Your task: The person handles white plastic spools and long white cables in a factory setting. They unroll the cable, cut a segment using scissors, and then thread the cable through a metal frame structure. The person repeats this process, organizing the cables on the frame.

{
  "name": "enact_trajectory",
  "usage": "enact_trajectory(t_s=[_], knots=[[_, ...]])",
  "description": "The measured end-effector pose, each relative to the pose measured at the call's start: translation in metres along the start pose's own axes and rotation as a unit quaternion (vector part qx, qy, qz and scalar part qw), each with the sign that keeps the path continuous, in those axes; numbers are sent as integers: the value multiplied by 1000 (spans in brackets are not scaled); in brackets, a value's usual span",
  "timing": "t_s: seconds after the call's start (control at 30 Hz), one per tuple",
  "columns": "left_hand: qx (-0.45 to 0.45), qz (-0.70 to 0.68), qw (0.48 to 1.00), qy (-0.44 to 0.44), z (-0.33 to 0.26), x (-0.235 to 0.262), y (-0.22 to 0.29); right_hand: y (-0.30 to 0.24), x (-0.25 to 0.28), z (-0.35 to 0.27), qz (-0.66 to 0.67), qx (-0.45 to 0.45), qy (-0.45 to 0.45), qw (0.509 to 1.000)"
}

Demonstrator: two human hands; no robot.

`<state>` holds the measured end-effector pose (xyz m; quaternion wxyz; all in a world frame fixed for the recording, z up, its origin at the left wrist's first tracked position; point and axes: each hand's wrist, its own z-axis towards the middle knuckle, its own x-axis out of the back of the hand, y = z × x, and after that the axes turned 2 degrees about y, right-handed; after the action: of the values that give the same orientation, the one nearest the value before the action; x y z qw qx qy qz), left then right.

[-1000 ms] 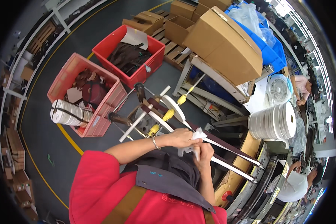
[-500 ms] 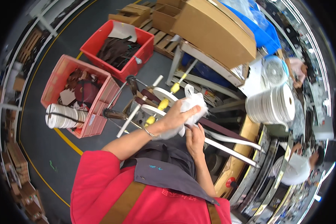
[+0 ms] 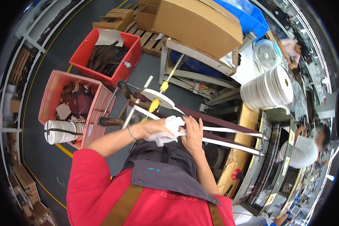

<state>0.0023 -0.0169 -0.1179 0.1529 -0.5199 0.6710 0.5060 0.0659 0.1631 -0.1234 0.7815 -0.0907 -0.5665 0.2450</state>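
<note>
My left hand (image 3: pixel 152 128) is closed around a crumpled bundle of thin white plastic (image 3: pixel 174 122), in front of my apron. Beside it, the fingers of my right hand (image 3: pixel 193 135) curl over a white strip, part of which is hidden under them. White strips (image 3: pixel 233 147) and dark maroon strips (image 3: pixel 222 121) stretch from near my hands to the machine on the right. Just beyond my left hand, a white disc-shaped reel (image 3: pixel 151 95) sits on a rod with yellow clamps (image 3: pixel 154 105).
Two red bins (image 3: pixel 118 73) (image 3: pixel 56 94) hold dark strips and scraps at the left. A large cardboard box (image 3: pixel 199 28) lies on a bench ahead. White rolls (image 3: pixel 269 90) stand by the roller machine (image 3: pixel 265 165) at right. A co-worker (image 3: pixel 303 150) is beyond it.
Both hands have come lower and nearer my body, the left one bringing the white plastic leftward. My right hand's fingers have moved up beside the bundle. The view has shifted slightly.
</note>
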Motion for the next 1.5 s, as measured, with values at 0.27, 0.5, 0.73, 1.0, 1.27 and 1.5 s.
enact_trajectory(t_s=[0.27, 0.5, 0.73, 1.0, 1.27, 1.5], knots=[[-116, 137, 984, 17, -6, -8, -38, -34, 45, 16, 244, 26, -189, 951], [-149, -127, 981, 2, -8, -7, -33, -42, 31, 13, 152, 26, -141, 978], [-435, 506, 730, 148, -78, -63, 27, -22, 35, 13, 247, -26, -21, 968], [-482, 387, 622, -480, -107, -181, -6, -31, 40, 16, 235, -33, -61, 970], [-474, 379, 619, -498, -101, -187, -38, -37, 12, 24, 268, -65, 51, 960], [-444, 409, 616, -506, -125, -147, 18, -38, 7, 41, 288, -83, -12, 954]])
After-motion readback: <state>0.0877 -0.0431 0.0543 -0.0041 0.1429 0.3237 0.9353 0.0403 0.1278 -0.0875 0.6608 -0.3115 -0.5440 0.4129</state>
